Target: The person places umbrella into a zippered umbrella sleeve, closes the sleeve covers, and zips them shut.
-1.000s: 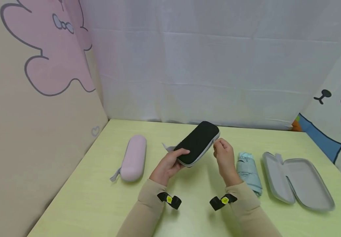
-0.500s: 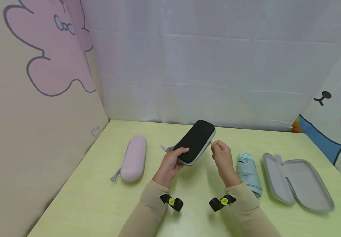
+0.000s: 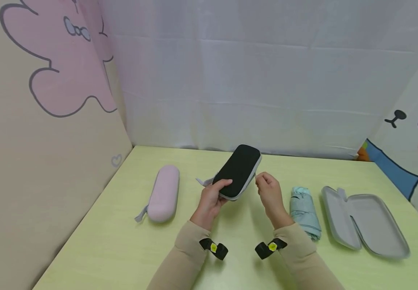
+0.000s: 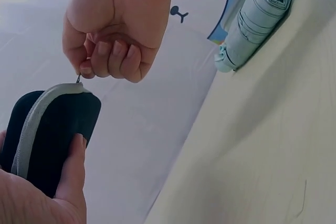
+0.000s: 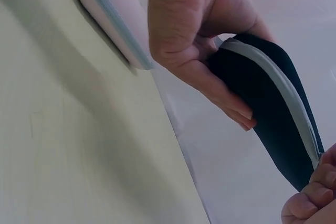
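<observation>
A black case (image 3: 239,167) with a grey zip band around its side is held above the table, tilted, its far end up and to the right. My left hand (image 3: 210,201) grips its near end, thumb lying on the black face. At the case's right edge my right hand (image 3: 270,193) pinches a small metal zip pull (image 4: 79,78) between thumb and forefinger, the other fingers curled. In the right wrist view the grey zip band (image 5: 278,82) runs along the side toward the pinching fingers. A grey strap (image 3: 204,182) sticks out on the case's left.
A pink case (image 3: 164,193) with a grey strap lies on the left of the pale yellow table (image 3: 111,249). On the right lie a rolled light-blue folding umbrella (image 3: 304,211) and a grey case (image 3: 379,225) spread open. A white curtain (image 3: 230,80) hangs behind.
Both hands and the black case have shifted slightly left. The right hand, pinching the pull, has come a little nearer along the case's edge.
</observation>
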Demonstrator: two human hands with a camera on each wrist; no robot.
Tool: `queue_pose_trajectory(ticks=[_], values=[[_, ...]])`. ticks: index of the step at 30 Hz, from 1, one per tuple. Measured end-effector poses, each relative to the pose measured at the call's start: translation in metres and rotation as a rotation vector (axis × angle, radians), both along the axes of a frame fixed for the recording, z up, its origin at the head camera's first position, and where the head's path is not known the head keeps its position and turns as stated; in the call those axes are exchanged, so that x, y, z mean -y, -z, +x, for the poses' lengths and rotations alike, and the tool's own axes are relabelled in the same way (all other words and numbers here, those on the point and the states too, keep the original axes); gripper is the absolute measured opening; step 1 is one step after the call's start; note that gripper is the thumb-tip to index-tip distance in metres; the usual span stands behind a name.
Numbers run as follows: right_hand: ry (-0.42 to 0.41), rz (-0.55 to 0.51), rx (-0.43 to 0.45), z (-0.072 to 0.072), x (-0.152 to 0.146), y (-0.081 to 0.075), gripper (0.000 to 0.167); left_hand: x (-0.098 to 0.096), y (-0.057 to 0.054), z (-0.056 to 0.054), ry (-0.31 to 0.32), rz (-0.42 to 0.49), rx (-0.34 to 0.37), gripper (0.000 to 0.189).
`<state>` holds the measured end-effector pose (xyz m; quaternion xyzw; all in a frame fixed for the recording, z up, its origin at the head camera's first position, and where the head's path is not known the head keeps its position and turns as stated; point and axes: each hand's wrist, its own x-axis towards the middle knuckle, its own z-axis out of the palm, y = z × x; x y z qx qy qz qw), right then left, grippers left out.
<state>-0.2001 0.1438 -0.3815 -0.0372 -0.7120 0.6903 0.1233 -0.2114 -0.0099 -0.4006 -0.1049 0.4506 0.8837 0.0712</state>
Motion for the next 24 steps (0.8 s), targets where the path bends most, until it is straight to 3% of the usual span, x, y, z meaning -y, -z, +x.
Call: queue_pose_trajectory(ticks=[3, 6, 8, 11, 14, 17, 20, 24], values=[[-0.01, 0.043, -0.005, 0.0, 0.003, 0.002, 0.024, -0.002, -0.001, 0.0, -0.04, 0.007, 0.003, 0.042], [-0.006, 0.06, -0.016, -0.001, 0.003, 0.004, 0.023, -0.002, -0.002, 0.0, -0.038, 0.003, 0.003, 0.043], [-0.007, 0.073, -0.02, -0.001, 0.002, 0.005, 0.023, 0.001, -0.003, 0.002, 0.012, -0.018, 0.0, 0.044], [-0.016, 0.103, -0.025, -0.001, -0.001, 0.006, 0.023, 0.008, -0.004, 0.003, 0.155, -0.099, -0.029, 0.045], [-0.024, 0.128, -0.039, 0.0, -0.003, 0.005, 0.022, 0.016, -0.006, 0.001, 0.323, -0.273, -0.078, 0.049], [-0.041, 0.138, -0.048, 0.001, -0.003, 0.003, 0.02, 0.022, -0.006, -0.001, 0.423, -0.419, -0.11, 0.064], [-0.066, 0.155, -0.042, 0.001, -0.003, 0.004, 0.018, 0.026, -0.006, -0.004, 0.444, -0.458, -0.12, 0.063], [-0.087, 0.17, -0.025, 0.002, -0.004, 0.006, 0.019, 0.028, -0.005, -0.007, 0.429, -0.442, -0.098, 0.044]])
